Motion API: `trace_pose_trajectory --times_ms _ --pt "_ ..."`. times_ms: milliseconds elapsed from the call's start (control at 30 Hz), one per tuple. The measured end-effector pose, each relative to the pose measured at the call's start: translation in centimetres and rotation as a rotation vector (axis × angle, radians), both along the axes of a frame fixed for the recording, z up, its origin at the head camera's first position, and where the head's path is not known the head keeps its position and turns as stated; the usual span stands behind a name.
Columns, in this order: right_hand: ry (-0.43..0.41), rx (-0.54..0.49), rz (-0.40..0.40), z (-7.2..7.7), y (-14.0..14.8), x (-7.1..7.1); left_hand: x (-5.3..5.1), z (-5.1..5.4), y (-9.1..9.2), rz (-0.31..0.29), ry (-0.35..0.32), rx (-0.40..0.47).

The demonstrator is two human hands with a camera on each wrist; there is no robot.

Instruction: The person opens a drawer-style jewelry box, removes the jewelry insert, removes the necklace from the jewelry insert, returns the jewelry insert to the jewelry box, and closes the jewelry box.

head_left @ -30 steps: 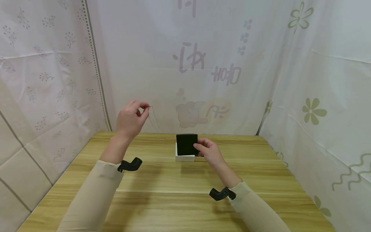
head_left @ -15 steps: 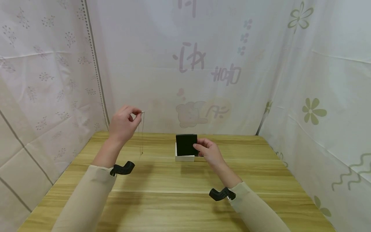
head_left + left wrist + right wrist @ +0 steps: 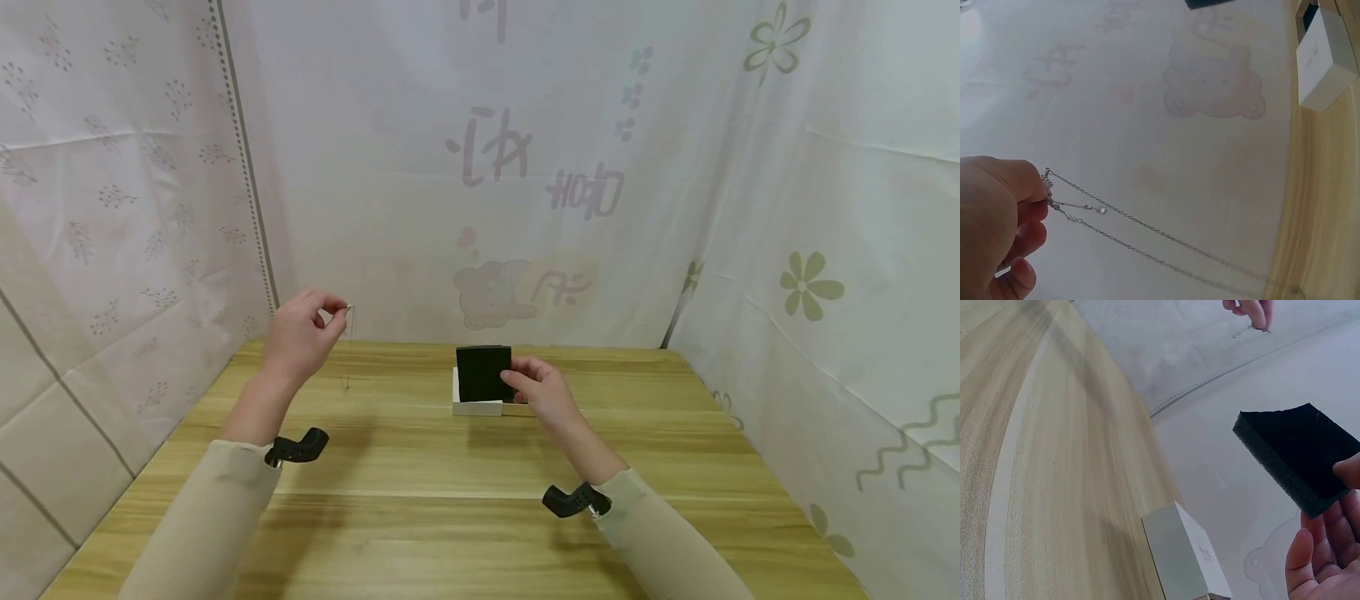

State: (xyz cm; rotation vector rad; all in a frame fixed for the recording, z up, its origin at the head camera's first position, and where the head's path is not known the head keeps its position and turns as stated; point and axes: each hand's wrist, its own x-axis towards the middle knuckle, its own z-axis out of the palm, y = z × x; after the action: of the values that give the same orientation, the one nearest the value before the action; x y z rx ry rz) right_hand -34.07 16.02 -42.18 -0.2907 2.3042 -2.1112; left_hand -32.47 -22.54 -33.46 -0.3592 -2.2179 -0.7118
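Between thumb and forefinger, my left hand (image 3: 300, 332) pinches a fine silver necklace (image 3: 1141, 222) near its clasp end. Its chain hangs in a long loop, with a small clear bead by the fingers in the left wrist view. My right hand (image 3: 546, 388) holds a square black foam pad (image 3: 483, 374) by its right edge, thumb on the front face. In the right wrist view the foam pad (image 3: 1297, 456) shows a dark smooth face and a porous side. Just behind and below it, a white box (image 3: 477, 408) sits on the table, partly hidden by the pad.
The wood-grain table (image 3: 420, 475) spreads beneath both arms. Patterned white curtains (image 3: 360, 167) enclose it at the back and both sides. In the left wrist view, the white box (image 3: 1325, 62) has an open top with something dark inside.
My left hand has moved left and lower, carrying the necklace away from the foam pad; the chain now hangs nearly straight. The right hand and foam pad have stayed in place.
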Motion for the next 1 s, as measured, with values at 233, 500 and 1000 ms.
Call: trace_pose_trajectory --times_ms 233,500,1000 --pt "-0.001 -0.011 0.001 0.2 0.0 0.2 0.2 -0.7 -1.2 0.028 -0.028 -0.001" --pt "0.002 -0.015 -0.007 0.2 0.0 0.3 0.2 -2.1 -2.7 0.058 -0.052 -0.008" --pt "0.012 -0.01 0.003 -0.3 0.1 0.0 0.6 -4.0 -4.6 0.096 -0.262 -0.063"
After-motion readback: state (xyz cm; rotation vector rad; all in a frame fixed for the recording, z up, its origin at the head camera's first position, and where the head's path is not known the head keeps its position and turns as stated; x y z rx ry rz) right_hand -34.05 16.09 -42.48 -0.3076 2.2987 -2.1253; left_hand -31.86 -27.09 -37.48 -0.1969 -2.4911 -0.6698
